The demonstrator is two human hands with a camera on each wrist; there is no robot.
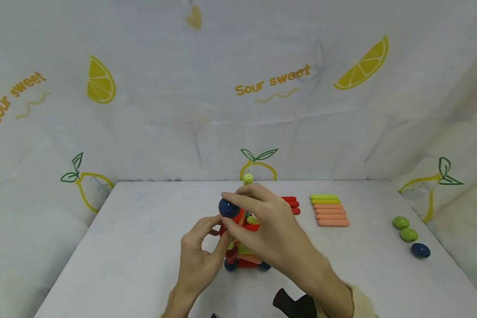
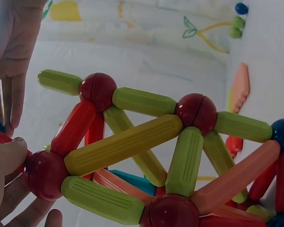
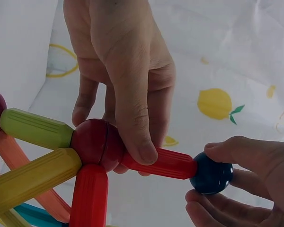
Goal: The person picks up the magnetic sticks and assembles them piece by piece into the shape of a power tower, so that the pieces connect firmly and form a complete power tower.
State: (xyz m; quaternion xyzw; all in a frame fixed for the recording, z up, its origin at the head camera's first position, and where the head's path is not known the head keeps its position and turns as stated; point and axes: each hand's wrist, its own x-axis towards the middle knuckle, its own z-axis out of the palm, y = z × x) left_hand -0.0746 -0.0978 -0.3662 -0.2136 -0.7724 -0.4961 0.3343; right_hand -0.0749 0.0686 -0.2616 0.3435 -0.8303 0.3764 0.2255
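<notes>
A white table [image 1: 143,229] holds spare plastic rods — orange and yellow-green [image 1: 329,211] — beside two green balls [image 1: 404,229] and one dark blue ball [image 1: 420,251].

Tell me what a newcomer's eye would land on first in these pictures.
First the bright structure of sticks and balls at the middle of the white table, with both hands on it. The right hand pinches a dark blue ball at the end of a red stick, which the left hand holds by a red ball. To the right lie a row of spare sticks and three loose balls.
</notes>
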